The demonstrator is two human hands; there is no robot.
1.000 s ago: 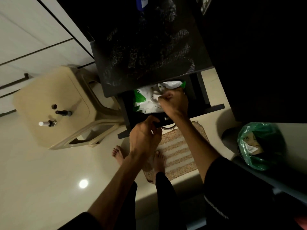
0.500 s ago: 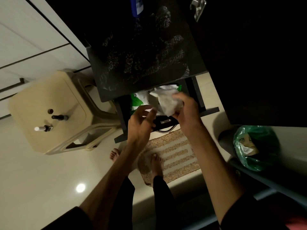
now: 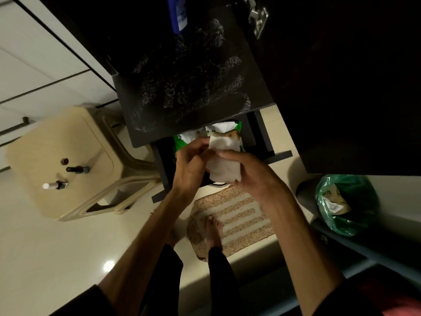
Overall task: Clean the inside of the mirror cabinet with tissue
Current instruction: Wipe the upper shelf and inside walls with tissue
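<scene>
Both hands are up in the middle of the view working one white folded tissue. The left hand has its grip curled round the tissue's left edge, fingers bent over the top corner at about 11 o'clock of the sheet. The right hand has its grip clamped on the right side, thumb lying across the front, fingers wrapped behind. So the tissue sits pinched between the two, held above the floor.

Right behind it, at 12 o'clock, there's a green and white wipes pack lying on the lower shelf of a dark table, whose top looks smeared and dusty. A blue bottle stands at the far end of that top.

At 9 o'clock from the hands is a beige plastic stool with two small bottles lying on it. At 3 o'clock, a bin lined with a green plastic bag. Down at 6 o'clock, bare feet on a speckled striped bath mat.
</scene>
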